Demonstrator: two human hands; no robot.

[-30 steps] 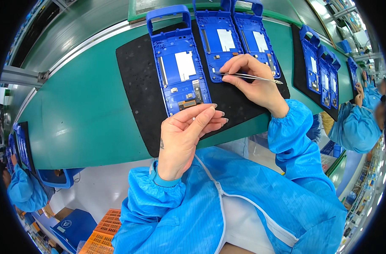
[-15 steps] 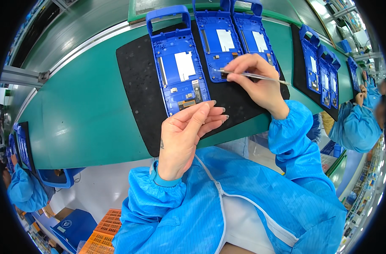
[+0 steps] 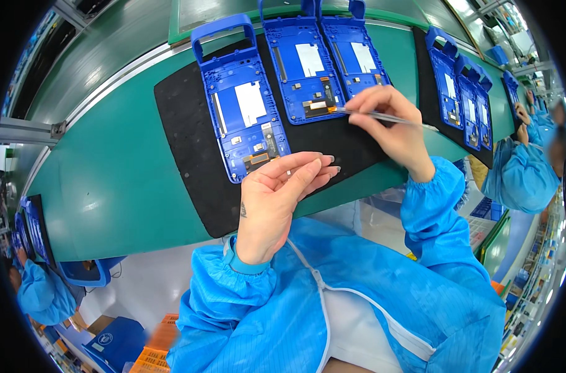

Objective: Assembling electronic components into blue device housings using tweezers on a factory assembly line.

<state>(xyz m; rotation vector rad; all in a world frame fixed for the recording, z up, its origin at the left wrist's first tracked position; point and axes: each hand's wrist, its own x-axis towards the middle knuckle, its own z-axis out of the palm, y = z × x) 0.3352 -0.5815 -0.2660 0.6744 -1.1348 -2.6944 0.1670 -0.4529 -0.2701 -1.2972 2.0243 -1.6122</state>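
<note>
My right hand point(image 3: 388, 121) is closed in a pinch round thin metal tweezers point(image 3: 423, 124). Their tip reaches the lower right part of the middle blue plastic housing point(image 3: 295, 74), beside a small flex cable with an orange end point(image 3: 331, 110). My left hand point(image 3: 283, 196) is closed, thumb pressed against the fingers; whatever it may hold is hidden. Just beyond those fingertips lies the left blue housing point(image 3: 227, 143), its lower right corner partly covered by the hand. A third blue housing point(image 3: 339, 46) lies to the right, partly behind my right hand.
The housings rest on a black mat point(image 3: 183, 149) on the green bench point(image 3: 103, 193). More blue housings point(image 3: 447, 93) lie on another mat at right, near a co-worker's blue sleeve point(image 3: 513, 180). Another co-worker point(image 3: 44, 292) sits at far left. Orange crates point(image 3: 152, 357) stand below.
The housings and mat have shifted left in view. The tweezer tip has gone from the middle housing's lower left part to its lower right. My left hand stays pinched.
</note>
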